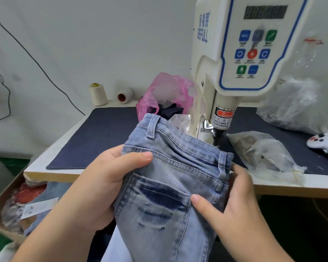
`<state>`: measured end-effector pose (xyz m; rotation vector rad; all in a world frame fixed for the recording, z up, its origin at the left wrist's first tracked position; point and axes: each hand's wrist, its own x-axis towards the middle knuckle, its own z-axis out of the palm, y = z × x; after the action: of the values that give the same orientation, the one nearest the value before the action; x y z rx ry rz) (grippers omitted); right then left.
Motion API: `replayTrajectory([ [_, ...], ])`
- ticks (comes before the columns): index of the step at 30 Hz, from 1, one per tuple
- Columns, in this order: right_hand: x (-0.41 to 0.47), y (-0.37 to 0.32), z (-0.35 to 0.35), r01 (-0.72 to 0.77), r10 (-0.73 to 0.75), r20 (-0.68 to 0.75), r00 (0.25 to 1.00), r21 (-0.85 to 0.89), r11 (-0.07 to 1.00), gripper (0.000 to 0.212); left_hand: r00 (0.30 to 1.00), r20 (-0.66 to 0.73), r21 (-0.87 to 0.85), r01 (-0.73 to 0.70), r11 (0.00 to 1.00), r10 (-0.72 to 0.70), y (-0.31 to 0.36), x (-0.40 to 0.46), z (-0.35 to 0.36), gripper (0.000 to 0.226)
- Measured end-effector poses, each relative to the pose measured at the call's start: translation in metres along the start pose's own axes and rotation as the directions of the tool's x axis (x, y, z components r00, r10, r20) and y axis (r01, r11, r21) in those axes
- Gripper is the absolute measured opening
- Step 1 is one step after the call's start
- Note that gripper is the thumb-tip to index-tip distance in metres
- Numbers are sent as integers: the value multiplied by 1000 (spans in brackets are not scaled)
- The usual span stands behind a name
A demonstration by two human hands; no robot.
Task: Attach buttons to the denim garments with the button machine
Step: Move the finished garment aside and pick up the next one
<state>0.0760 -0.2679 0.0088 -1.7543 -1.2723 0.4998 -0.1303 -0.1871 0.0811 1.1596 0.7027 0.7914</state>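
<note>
Light-blue faded jeans (170,176), waistband uppermost, back pocket showing, held just before the white button machine (235,59)

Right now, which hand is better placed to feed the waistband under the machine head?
Probably the right hand: it grips the jeans at the waistband end nearest the button machine punch. The left hand grips the far side.

A white-topped desk (51,148) with a wood-coloured edge, covered by a dark navy mat (106,133). The white button machine (240,59) stands on it towards the back. Beside the machine's left sits a pink plastic bag (167,91) holding dark fabric pieces. Two thread cones (98,94) stand at the far left edge. Clear plastic bags (269,154) and a white handheld controller (324,142) lie to the right.
</note>
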Motion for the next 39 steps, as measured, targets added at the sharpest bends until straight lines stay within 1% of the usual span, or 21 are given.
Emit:
replayTrajectory([
  [2, -13, -8, 4, 204, -226, -167, 960, -140, 969, 87, 998, 53, -9, -14, 1000, 14, 2, -3, 6, 32],
  [4, -21, -18, 1, 396, -421, -222, 880, -147, 906, 66, 994, 98, -20, -36, 999, 38, 2, -3, 15, 31],
  [6, -25, -29, -4, 541, -546, -121, 829, -70, 838, 43, 991, 108, -4, -78, 997, 77, -1, -3, 27, 28],
  [7, -24, -34, -6, 557, -556, -43, 830, 16, 831, 33, 990, 93, 23, -104, 994, 101, -3, -2, 33, 25],
  [9, -22, -40, -8, 466, -486, 75, 871, 189, 864, 23, 987, 42, 113, -157, 981, 153, -9, 2, 43, 23],
  [12, -16, -39, -9, 310, -373, 161, 914, 317, 896, 31, 974, -33, 300, -206, 931, 226, -17, 9, 52, 27],
  [16, -12, -31, -13, 221, -361, 338, 869, 388, 895, 29, 974, -39, 358, -197, 913, 225, -24, 15, 50, 25],
  [18, -10, -26, -14, 240, -360, 319, 877, 359, 902, 24, 979, -2, 320, -192, 928, 203, -26, 14, 48, 24],
  [20, -4, -20, -17, 321, -372, 172, 912, 266, 909, 21, 979, 27, 296, -201, 934, 202, -26, 13, 46, 25],
  [22, 8, -13, -25, 350, -353, 17, 935, 108, 931, 43, 974, 75, 278, -226, 934, 213, -27, 12, 41, 27],
  [23, 15, -11, -31, 309, -310, -1, 951, 77, 948, 58, 966, 111, 285, -255, 924, 232, -28, 13, 39, 28],
  [25, 27, -11, -39, 154, -181, 143, 973, 186, 971, 76, 939, 198, 356, -336, 872, 281, -28, 13, 37, 28],
  [27, 33, -12, -40, 79, -181, 300, 937, 323, 943, 65, 917, 223, 445, -397, 803, 330, -28, 14, 39, 23],
  [28, 31, -14, -39, 86, -191, 303, 934, 327, 941, 56, 908, 191, 505, -416, 756, 372, -28, 15, 40, 19],
  [30, 26, -13, -31, 140, -183, 165, 969, 241, 960, 47, 886, 74, 625, -400, 671, 458, -30, 19, 39, 9],
  [32, 19, -11, -21, 238, -235, -43, 971, 59, 970, 37, 862, -34, 672, -355, 650, 506, -33, 21, 39, 6],
  [34, 15, -9, -13, 380, -391, -189, 901, -88, 921, 22, 830, -93, 698, -340, 631, 550, -39, 22, 40, 7],
  [35, 14, -6, -9, 425, -435, -223, 872, -94, 900, 18, 820, -103, 715, -332, 615, 562, -41, 23, 40, 8],
  [37, 13, -1, -6, 456, -440, -218, 871, 28, 889, 14, 896, -16, 680, -316, 661, 444, -39, 25, 36, 12],
  [38, 14, 2, -6, 467, -448, -203, 871, 60, 882, 15, 953, 121, 606, -294, 739, 279, -35, 27, 32, 14],
  [39, 14, 3, -6, 490, -475, -193, 858, 32, 871, 18, 947, 311, 511, -242, 825, 85, -30, 30, 26, 19],
])
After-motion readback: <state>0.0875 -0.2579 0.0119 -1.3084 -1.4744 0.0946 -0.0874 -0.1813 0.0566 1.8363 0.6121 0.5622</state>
